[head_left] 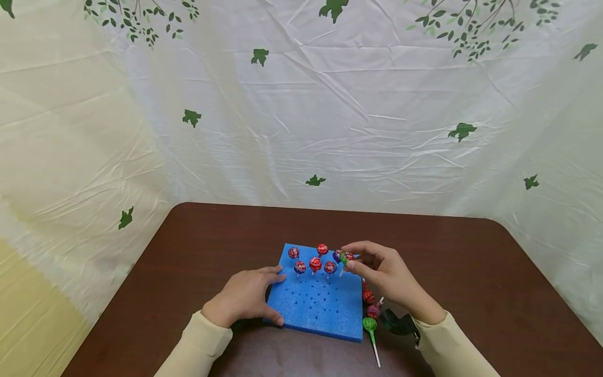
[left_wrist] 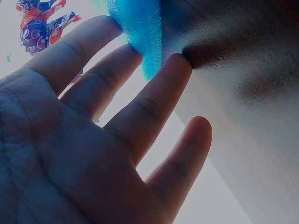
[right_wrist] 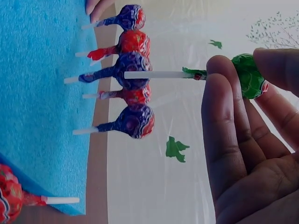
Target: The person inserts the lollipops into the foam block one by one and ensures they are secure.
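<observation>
A blue foam board (head_left: 320, 309) with rows of small holes lies on the table. Several red and purple wrapped lollipops (head_left: 315, 264) stand upright along its far part, their white sticks in the foam. My left hand (head_left: 247, 296) rests against the board's left edge, its fingers (left_wrist: 154, 102) spread and fairly straight. Above the far right corner, my right hand (head_left: 383, 269) pinches a green lollipop (right_wrist: 247, 77) by its wrapped head. That lollipop's white stick points toward the foam, with its tip apart from the surface in the right wrist view.
Beside the board's right edge lie a loose green lollipop (head_left: 369, 324), a purplish-pink one (head_left: 373, 311) and a red one (head_left: 368, 296). A black strapped device (head_left: 398, 322) sits under the right wrist. The brown table (head_left: 226, 225) meets a white leaf-print curtain (head_left: 330, 131) behind.
</observation>
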{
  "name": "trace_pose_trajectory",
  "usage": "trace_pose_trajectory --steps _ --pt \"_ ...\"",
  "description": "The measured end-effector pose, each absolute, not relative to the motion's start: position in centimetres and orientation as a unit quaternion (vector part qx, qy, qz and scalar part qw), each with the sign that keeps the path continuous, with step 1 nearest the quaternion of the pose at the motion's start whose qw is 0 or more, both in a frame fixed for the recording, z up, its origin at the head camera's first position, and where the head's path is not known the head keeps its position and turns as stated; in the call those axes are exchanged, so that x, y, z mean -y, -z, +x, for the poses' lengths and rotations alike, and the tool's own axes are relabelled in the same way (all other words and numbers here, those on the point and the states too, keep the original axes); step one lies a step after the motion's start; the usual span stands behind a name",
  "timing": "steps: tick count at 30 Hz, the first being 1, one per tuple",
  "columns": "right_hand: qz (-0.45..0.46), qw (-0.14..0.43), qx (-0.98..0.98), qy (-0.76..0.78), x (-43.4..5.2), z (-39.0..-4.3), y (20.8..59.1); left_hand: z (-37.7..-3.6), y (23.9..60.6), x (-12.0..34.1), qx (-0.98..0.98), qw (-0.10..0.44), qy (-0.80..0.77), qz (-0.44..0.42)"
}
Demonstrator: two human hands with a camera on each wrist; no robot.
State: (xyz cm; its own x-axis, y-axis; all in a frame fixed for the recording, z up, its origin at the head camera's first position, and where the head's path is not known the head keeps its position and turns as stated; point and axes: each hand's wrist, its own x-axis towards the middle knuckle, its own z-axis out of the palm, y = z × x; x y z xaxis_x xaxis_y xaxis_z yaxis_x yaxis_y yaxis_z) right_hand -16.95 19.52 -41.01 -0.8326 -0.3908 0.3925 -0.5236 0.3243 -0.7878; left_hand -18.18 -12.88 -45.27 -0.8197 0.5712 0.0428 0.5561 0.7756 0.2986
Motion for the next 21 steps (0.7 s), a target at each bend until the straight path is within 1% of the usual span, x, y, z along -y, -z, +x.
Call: trace_pose_trajectory --steps 9,16,21 --pt "0.304 0.035 0.802 -0.514 -17.8 -16.7 41.4 -18.1 45.2 13.0 -0.944 0.020 -0.142 0.296" --pt "0.320 0.027 0.796 -0.513 -15.2 -16.5 41.7 -18.0 45.2 13.0 -0.944 0.025 -0.141 0.298" --pt "0.340 0.006 0.787 -0.515 -13.1 -16.2 42.0 -18.0 45.2 13.0 -0.942 0.027 -0.142 0.302"
